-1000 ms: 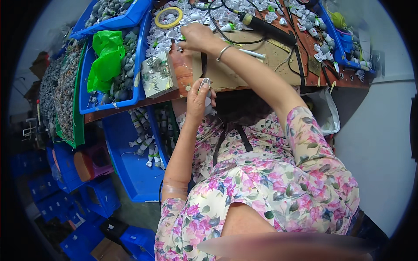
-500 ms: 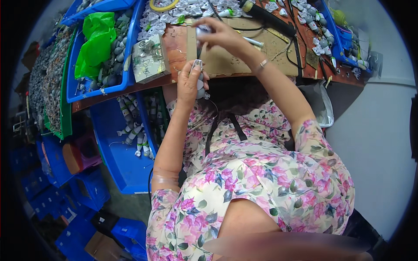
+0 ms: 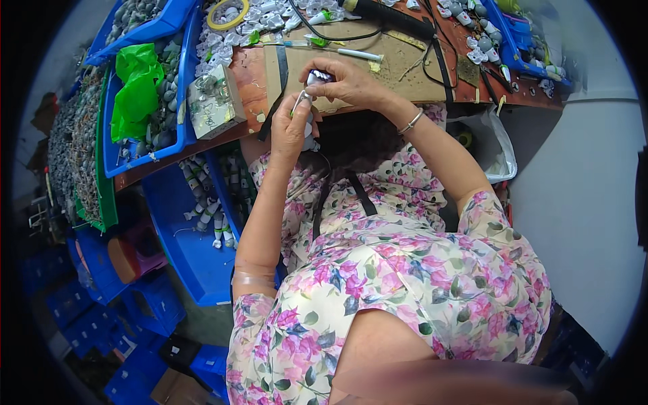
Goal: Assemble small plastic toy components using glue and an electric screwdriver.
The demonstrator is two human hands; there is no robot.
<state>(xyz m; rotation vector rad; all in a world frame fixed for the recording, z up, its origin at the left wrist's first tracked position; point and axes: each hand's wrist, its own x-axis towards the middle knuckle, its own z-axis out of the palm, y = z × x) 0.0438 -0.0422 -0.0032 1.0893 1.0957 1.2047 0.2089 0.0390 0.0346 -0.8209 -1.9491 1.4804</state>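
i pinch a small silvery-white part (image 3: pixel 312 81) between my left hand (image 3: pixel 289 128) and right hand (image 3: pixel 347 82), fingers of both closed on it, just above the cardboard sheet (image 3: pixel 405 67) at the wooden bench's (image 3: pixel 246 74) edge. blue bins (image 3: pixel 145 158) of small pieces crowd my left.

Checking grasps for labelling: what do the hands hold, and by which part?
Both hands pinch one small silvery part, fingertips at its ends; exact grip unclear.
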